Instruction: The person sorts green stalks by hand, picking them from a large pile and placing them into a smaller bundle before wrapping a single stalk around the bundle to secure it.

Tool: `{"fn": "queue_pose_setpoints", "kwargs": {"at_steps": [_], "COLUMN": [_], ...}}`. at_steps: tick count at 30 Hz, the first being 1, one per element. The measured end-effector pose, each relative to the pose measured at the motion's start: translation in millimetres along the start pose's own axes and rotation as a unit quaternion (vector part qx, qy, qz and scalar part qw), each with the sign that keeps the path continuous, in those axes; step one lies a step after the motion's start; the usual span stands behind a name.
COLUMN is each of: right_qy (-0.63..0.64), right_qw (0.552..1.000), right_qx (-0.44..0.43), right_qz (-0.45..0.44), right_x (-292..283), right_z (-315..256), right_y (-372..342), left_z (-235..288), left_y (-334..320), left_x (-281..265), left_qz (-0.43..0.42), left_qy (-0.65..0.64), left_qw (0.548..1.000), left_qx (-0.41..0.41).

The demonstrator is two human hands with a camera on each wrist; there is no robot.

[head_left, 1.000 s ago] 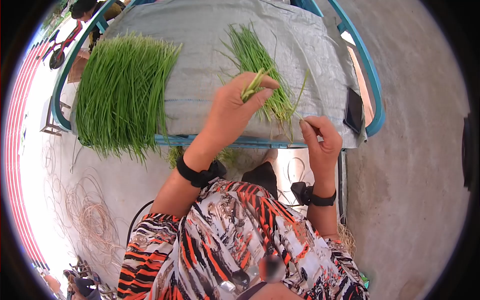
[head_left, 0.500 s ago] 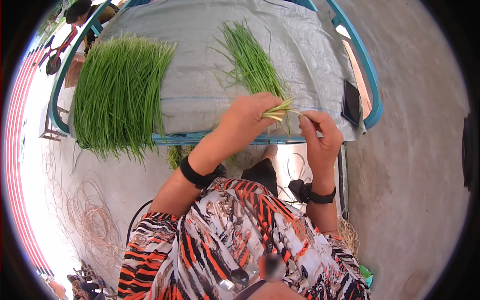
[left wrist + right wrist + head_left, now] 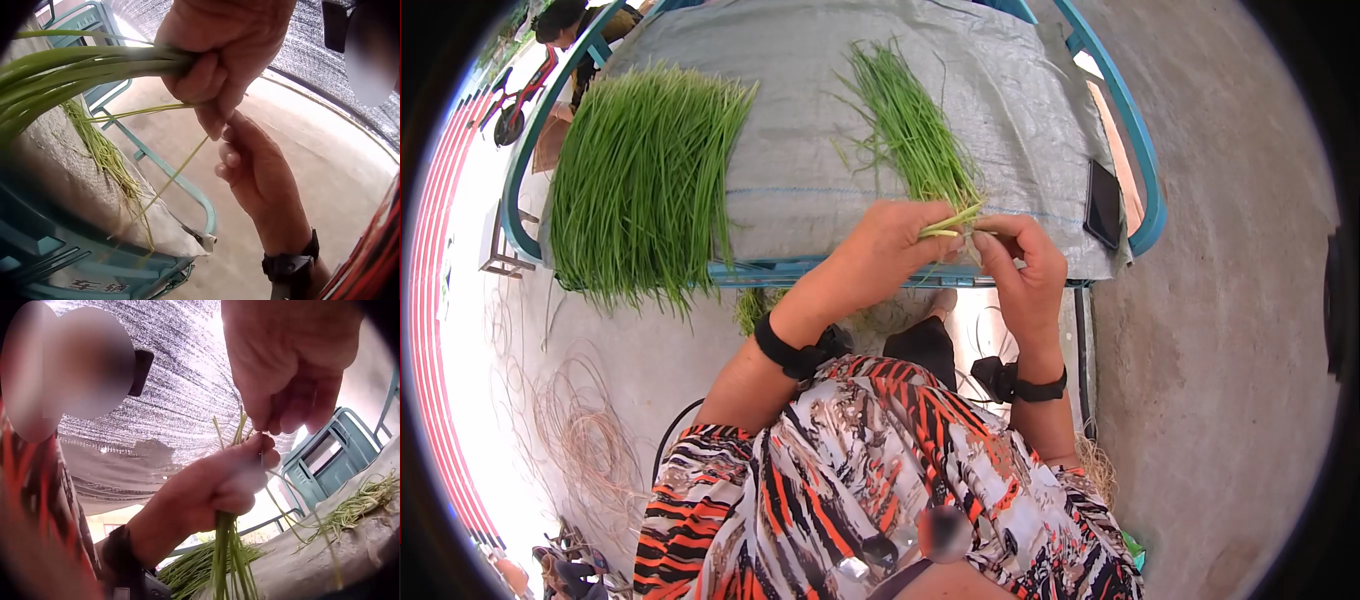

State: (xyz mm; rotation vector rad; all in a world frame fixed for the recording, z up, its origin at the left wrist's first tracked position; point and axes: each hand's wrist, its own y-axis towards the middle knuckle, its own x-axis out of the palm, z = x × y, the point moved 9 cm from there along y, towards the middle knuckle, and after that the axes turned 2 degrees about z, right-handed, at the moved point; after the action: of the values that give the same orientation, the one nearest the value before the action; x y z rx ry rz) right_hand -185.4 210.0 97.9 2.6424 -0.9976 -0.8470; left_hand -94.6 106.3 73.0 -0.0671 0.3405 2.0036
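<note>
My left hand grips a small bunch of chives, its pale cut ends poking out toward the right. In the left wrist view the green leaves of this bunch stretch away from the fist. My right hand meets the left at the fingertips and pinches a thin chive stalk by the bunch; the pinch itself is partly hidden. Just beyond both hands, a loose heap of chives lies on the grey woven sheet. A wide, evenly laid pile of chives covers the sheet's left end.
A dark phone lies at the sheet's right edge. The blue-green metal rail of a cart bed surrounds the sheet. Coiled cord is on the floor at left. Another person is at the far left, near a red bike.
My left hand came down and right with its bunch, turning the cut ends toward my right hand. Most recently my right hand has moved left to meet it.
</note>
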Motion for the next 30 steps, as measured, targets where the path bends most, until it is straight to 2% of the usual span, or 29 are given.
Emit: {"fn": "queue_pose_setpoints", "kwargs": {"at_steps": [1,4,7,10,13,16,19,22,25,28,30], "right_qy": [-0.001,0.101,0.167,0.276,0.305,0.246,0.293,0.281,0.330,0.324,0.326], "right_qw": [1.000,0.987,0.977,0.957,0.937,0.922,0.899,0.875,0.854,0.854,0.849], "right_qx": [0.011,0.100,0.043,0.081,0.155,0.200,0.245,0.314,0.329,0.334,0.348], "right_qz": [-0.001,0.074,0.124,0.037,-0.071,-0.220,-0.215,-0.237,-0.232,-0.234,-0.228], "right_x": [-1.4,-18.4,-41.8,-7.0,44.5,73.4,74.7,72.1,74.6,76.2,75.4], "right_z": [2.2,12.8,16.8,16.5,16.2,24.9,51.5,67.6,75.2,78.5,85.9], "right_y": [-0.6,-3.2,2.0,0.4,-7.0,-15.1,-22.8,-36.0,-45.8,-53.7,-60.2], "left_z": [-1.9,-4.2,-23.8,-18.6,-16.7,-27.2,-38.3,-65.5,-86.8,-103.0,-115.8], "left_y": [-1.3,-3.6,-7.4,-5.4,-4.5,-3.6,-2.4,-4.6,-10.9,-21.8,-23.3], "left_x": [0.1,-1.6,-4.3,-6.6,-0.6,-11.9,-41.6,-67.6,-89.6,-108.7,-117.0], "left_qz": [-0.013,-0.022,-0.017,0.030,0.004,0.059,0.159,0.235,0.294,0.355,0.362], "left_qy": [-0.005,0.012,-0.046,-0.134,-0.271,-0.334,-0.327,-0.363,-0.397,-0.415,-0.468], "left_qw": [1.000,1.000,0.998,0.990,0.959,0.933,0.926,0.899,0.867,0.834,0.802], "left_qx": [-0.009,-0.004,-0.033,0.014,-0.086,-0.121,-0.100,-0.073,-0.073,-0.085,-0.077]}}
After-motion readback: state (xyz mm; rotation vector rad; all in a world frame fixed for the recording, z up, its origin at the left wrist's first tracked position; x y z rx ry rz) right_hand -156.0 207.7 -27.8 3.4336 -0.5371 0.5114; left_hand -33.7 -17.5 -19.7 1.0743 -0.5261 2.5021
